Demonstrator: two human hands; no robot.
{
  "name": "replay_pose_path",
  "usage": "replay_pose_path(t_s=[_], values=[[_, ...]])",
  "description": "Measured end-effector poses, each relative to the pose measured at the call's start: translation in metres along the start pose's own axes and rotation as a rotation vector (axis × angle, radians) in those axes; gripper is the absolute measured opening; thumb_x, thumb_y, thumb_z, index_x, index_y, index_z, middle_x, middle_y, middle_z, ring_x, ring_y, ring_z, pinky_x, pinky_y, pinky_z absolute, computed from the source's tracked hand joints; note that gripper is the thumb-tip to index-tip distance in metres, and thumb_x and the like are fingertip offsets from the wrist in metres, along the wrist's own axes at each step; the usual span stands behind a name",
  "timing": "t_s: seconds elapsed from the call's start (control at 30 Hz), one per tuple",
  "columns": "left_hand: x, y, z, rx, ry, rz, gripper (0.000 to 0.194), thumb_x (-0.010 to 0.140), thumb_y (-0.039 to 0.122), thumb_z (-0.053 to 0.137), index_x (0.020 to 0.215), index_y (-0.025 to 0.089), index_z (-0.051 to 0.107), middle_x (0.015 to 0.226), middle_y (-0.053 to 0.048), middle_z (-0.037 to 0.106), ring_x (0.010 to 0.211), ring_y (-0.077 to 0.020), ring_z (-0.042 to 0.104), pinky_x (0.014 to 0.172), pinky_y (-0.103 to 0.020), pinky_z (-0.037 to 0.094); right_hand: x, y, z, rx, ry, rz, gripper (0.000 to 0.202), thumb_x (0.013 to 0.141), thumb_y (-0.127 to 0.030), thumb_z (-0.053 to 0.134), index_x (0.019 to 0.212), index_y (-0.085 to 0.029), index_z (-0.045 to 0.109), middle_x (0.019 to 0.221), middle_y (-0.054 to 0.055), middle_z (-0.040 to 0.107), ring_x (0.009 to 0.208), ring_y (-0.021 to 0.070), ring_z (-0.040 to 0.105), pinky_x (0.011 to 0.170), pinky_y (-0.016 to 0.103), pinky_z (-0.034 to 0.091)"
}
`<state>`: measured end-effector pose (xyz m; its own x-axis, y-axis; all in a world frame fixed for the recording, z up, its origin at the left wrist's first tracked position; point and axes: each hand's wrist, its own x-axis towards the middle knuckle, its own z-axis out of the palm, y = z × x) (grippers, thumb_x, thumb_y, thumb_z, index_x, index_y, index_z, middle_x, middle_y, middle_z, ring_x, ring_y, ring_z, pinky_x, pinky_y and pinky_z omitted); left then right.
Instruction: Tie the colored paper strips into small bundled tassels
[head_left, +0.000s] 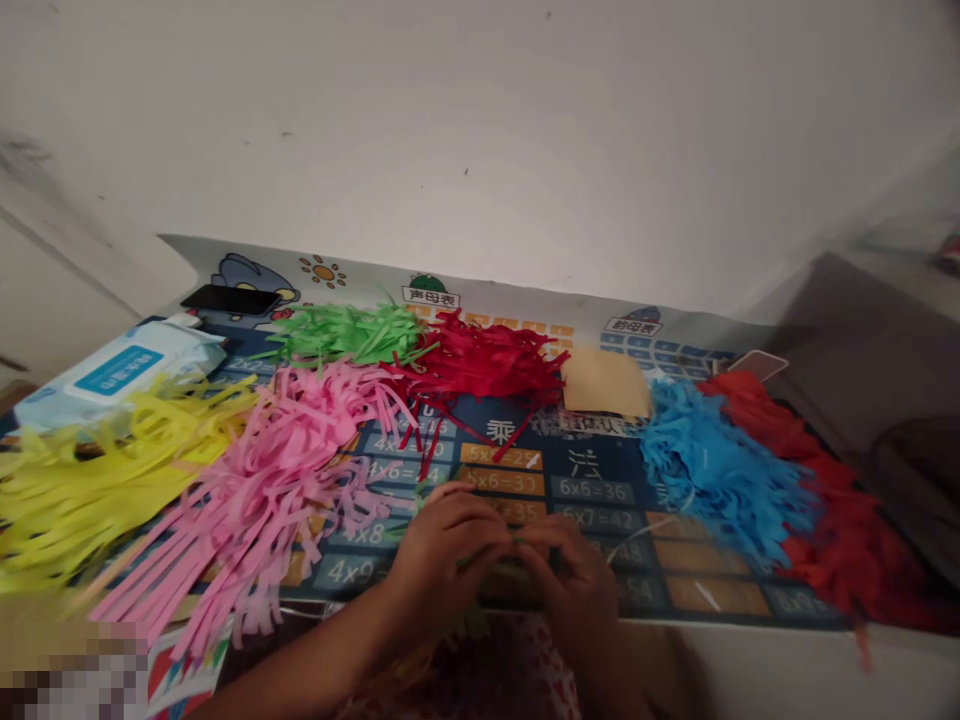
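My left hand [450,540] and my right hand [568,570] meet over the front edge of the table, fingertips almost touching. Both are closed in a pinch on a thin green paper strip [517,540], of which only a little shows between the fingers. Green ends [400,532] stick out to the left of my left hand; whether they belong to the same piece I cannot tell. Fringed pink paper strips [247,480] lie just left of my left hand. Beyond both hands is a bunch of dark red strips [484,360].
Bunches of yellow [97,480], green [352,333], blue [720,470] and orange-red strips [840,530] spread around the printed mat [592,490]. At the left lie a wipes pack [120,370] and a phone [231,299]. A tan paper square [606,382] sits near the wall.
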<state>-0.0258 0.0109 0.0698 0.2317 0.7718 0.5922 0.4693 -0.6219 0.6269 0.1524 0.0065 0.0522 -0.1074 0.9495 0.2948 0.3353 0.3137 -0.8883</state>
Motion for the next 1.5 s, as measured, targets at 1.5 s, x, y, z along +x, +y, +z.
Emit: replay_pose_path(t_s=[1.5], values=[[0.0,-0.019,0.014,-0.143,-0.258,-0.52,0.024,0.079,0.042,0.058,0.072,0.024,0.071,0.066,0.001,0.072,0.058,-0.0171,0.067,0.053,-0.02,0.053,0.028,0.122,-0.189,-0.758,0.554,0.562,0.036,0.076,-0.048,0.054,0.079,-0.019,0.075,0.085,0.01,0.074,0.078,0.0266,0.066,0.067,0.032,0.045]])
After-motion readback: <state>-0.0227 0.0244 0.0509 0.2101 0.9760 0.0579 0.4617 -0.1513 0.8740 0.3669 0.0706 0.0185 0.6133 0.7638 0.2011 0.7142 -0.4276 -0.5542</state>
